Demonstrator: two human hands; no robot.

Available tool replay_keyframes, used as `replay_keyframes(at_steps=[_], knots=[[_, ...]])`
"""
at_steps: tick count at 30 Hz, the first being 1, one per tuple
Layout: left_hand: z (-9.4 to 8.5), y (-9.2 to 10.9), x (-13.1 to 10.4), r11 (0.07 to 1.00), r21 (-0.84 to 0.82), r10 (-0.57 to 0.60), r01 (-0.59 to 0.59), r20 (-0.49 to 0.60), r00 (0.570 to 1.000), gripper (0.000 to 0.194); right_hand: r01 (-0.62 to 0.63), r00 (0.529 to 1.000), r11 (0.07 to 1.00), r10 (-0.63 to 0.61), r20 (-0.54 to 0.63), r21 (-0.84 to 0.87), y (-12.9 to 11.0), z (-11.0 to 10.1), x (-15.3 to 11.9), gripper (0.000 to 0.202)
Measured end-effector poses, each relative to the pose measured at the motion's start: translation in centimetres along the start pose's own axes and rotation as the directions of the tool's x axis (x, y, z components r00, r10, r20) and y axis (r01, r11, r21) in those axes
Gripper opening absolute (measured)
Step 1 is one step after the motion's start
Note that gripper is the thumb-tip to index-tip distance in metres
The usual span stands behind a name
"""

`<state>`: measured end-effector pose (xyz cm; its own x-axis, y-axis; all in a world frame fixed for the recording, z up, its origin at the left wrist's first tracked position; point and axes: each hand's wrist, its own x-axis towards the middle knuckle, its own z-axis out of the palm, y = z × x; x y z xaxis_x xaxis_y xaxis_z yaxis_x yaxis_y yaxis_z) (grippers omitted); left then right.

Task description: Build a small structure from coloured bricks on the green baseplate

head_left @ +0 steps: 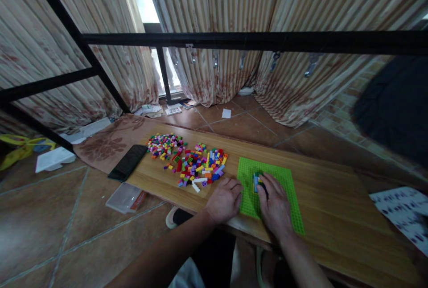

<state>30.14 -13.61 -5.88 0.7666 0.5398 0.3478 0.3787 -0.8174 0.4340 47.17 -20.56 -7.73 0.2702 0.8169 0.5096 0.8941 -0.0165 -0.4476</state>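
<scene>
A green studded baseplate (247, 199) lies on the wooden tabletop in front of me. On its upper left part stands a small build of toy bricks (256, 183), with blue, yellow and green showing. The fingers and thumb of my right hand (276, 205) close around this build from the right and partly cover it. My left hand (224, 199) rests at the plate's left edge with its fingers curled; what is inside them, if anything, is hidden. Just beyond it lies a spread of loose toy bricks (200, 167) in many colours.
A heap of smaller bricks (163, 143) lies farther left, beside a black phone-like slab (127, 162) at the table's (334, 203) left end. A clear plastic box (125, 197) sits on the tiled floor. Black metal bars (234, 39) cross above, before the curtains. A printed sheet (403, 212) is at right.
</scene>
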Motion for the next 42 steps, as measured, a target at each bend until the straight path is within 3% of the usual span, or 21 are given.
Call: replay_keyframes(at_steps=[18,26,28,30,32,33,36,38,40,42], knots=[[-0.1,0.2,0.0,1.000,0.020,-0.001,0.001,0.000,1.000,0.019,0.008,1.000,1.000,-0.008,-0.007,0.016,0.1,0.0,0.0,0.042],[0.1,0.2,-0.1,0.998,0.067,-0.003,0.001,0.022,1.000,0.018,0.005,1.000,0.995,-0.008,-0.029,-0.102,-1.0,-0.7,0.3,0.041],[0.1,0.2,0.0,0.998,0.066,-0.001,-0.001,0.021,1.000,0.020,-0.040,0.997,0.998,0.038,-0.061,-0.037,-1.4,-1.2,0.5,0.042],[0.1,0.2,0.0,0.998,0.057,-0.001,0.000,0.013,1.000,0.020,-0.109,0.990,0.984,0.121,-0.078,0.140,-1.4,-1.7,0.7,0.044],[0.1,0.1,0.0,0.999,0.043,0.004,-0.004,0.002,1.000,0.020,-0.198,0.968,0.887,0.244,-0.060,0.418,-1.0,-2.4,1.1,0.045],[0.1,0.1,0.0,0.999,0.037,0.008,-0.008,-0.005,1.000,0.020,-0.238,0.952,0.784,0.305,-0.021,0.573,-0.7,-2.8,1.4,0.047],[0.1,0.0,0.0,1.000,0.024,0.011,-0.011,-0.014,1.000,0.020,-0.301,0.917,0.341,0.361,0.172,0.891,0.5,-4.2,2.2,0.063],[0.1,-0.1,0.0,1.000,0.022,0.006,-0.005,-0.015,1.000,0.021,-0.300,0.916,0.143,0.320,0.243,0.943,1.1,-5.1,2.5,0.071],[0.1,-0.1,0.0,1.000,0.023,0.005,-0.005,-0.012,1.000,0.022,-0.292,0.920,0.097,0.299,0.252,0.951,1.4,-5.7,2.7,0.074],[0.1,-0.2,0.0,1.000,0.029,0.008,-0.008,-0.011,1.000,0.022,-0.301,0.922,0.116,0.288,0.259,0.946,1.3,-6.0,2.7,0.076]])
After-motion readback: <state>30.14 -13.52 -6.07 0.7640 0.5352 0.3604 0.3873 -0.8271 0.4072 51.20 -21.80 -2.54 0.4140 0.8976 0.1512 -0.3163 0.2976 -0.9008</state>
